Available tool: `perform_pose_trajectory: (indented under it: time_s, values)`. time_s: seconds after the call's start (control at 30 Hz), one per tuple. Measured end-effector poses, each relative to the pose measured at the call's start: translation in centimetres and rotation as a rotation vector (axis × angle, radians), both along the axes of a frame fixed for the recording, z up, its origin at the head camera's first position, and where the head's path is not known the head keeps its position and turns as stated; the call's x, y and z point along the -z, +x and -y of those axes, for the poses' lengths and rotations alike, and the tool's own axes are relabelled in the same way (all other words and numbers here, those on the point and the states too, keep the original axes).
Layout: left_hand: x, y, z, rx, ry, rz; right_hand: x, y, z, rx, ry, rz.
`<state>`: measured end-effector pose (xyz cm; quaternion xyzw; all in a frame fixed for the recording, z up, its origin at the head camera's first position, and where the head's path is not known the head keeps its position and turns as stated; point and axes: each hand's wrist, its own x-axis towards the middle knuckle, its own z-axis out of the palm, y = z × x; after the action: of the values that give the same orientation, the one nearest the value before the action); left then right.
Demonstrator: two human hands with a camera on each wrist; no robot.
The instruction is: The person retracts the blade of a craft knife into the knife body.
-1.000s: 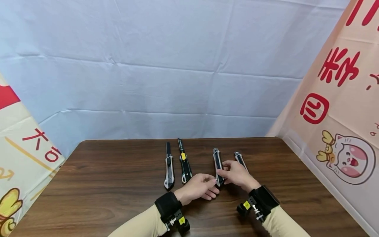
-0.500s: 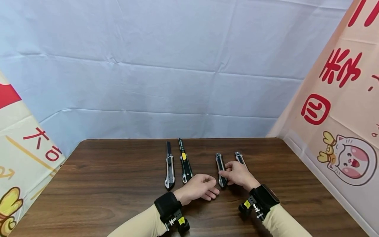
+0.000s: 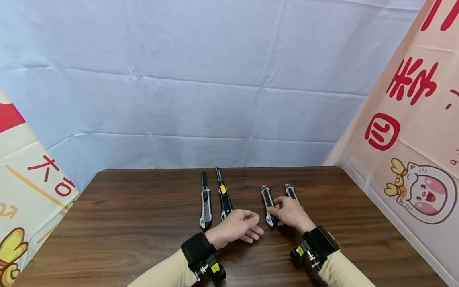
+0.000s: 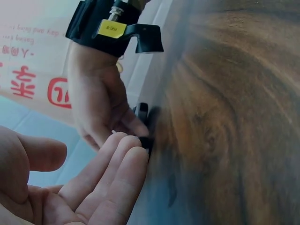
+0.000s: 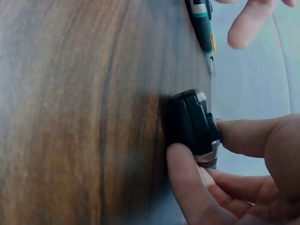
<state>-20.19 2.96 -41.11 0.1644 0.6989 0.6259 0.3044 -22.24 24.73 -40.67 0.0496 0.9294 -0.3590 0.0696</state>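
Observation:
The right hand (image 3: 289, 212) pinches a silver-and-black utility knife (image 3: 267, 199) near its butt end, with its front end pointing to the far edge. In the right wrist view the thumb lies on top of this knife (image 5: 190, 122) and a finger presses its side. Just left of it, over the table, the left hand (image 3: 236, 227) holds nothing; its fingers (image 4: 126, 178) are extended in the left wrist view. A similar utility knife (image 3: 291, 192) sits partly hidden behind the right hand. Further left lie a silver utility knife (image 3: 206, 207) and a dark green one with a yellow slider (image 3: 224, 199), both with blades extended.
The brown wooden table (image 3: 136, 239) ends at a pale cloth backdrop (image 3: 186, 99). Printed cloth sheets hang at the left (image 3: 32, 191) and right (image 3: 408, 159) sides. Each wrist wears a black strap with a small camera.
The right hand has shifted the utility knife slightly right and toward the person, closer to the knife at far right. The left hand has drawn a little to the left.

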Motion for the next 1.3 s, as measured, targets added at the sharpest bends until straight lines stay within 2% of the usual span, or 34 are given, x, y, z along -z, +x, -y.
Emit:
perform_pose_trajectory:
  time_s: [0.23,0.47,0.73,1.0,1.17,1.3]
  values:
    - [-0.8,-0.2,1.8,-0.023,-0.01,-0.03,-0.4,0.2,-0.1,0.002,0.064,-0.021]
    - [-1.0,-0.6,4.4,-0.047,-0.023,-0.056,-1.0,0.3,-0.1,-0.003,0.085,-0.108]
    - [-1.2,-1.2,7.4,-0.061,-0.064,-0.113,-1.5,0.0,2.0,-0.102,0.074,-0.191]
    - [-1.2,-2.0,9.7,-0.124,-0.126,-0.167,-1.2,-0.9,6.0,-0.152,-0.014,-0.108]
    - [-1.0,-2.2,10.9,-0.152,-0.136,-0.171,-0.9,-2.0,8.4,-0.191,0.004,-0.101]
    - [-0.9,-2.3,11.5,-0.155,-0.142,-0.194,-0.7,-2.9,10.3,-0.2,0.06,-0.111]
